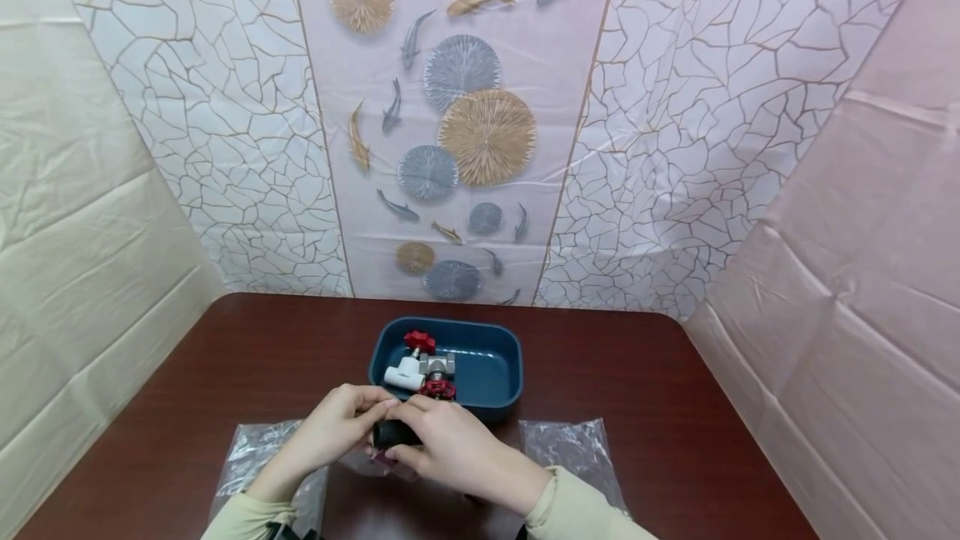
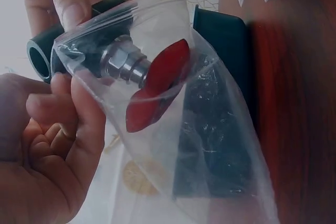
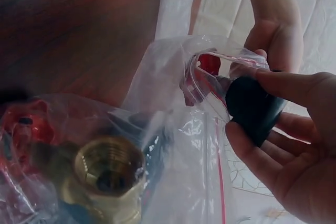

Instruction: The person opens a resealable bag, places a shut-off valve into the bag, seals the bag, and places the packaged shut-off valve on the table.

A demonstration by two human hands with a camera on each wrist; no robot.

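Observation:
A black stop valve [image 1: 397, 433] with a pipe-like body is in my right hand [image 1: 461, 450], the fingers and thumb gripping the body. Its metal neck and red handle [image 2: 163, 85] sit inside a clear zip-lock bag [image 2: 226, 135], while the body's open end [image 2: 39, 59] sticks out past the bag's mouth. My left hand [image 1: 330, 432] pinches the edge of the bag mouth beside the valve body. Both hands are just in front of a blue tray [image 1: 491, 377]. In the right wrist view a brass valve [image 3: 107, 166] with a red handwheel [image 3: 29, 124] lies in another clear bag.
Inside the tray's left half are a white tee-shaped valve [image 1: 405, 375] with a red handwheel [image 1: 420, 341] and a silver metal valve [image 1: 437, 365]. Clear plastic bags lie on the brown table [image 1: 622, 390] at left [image 1: 258, 444] and right [image 1: 570, 457]. Patterned cloth [image 1: 450, 215] hangs behind.

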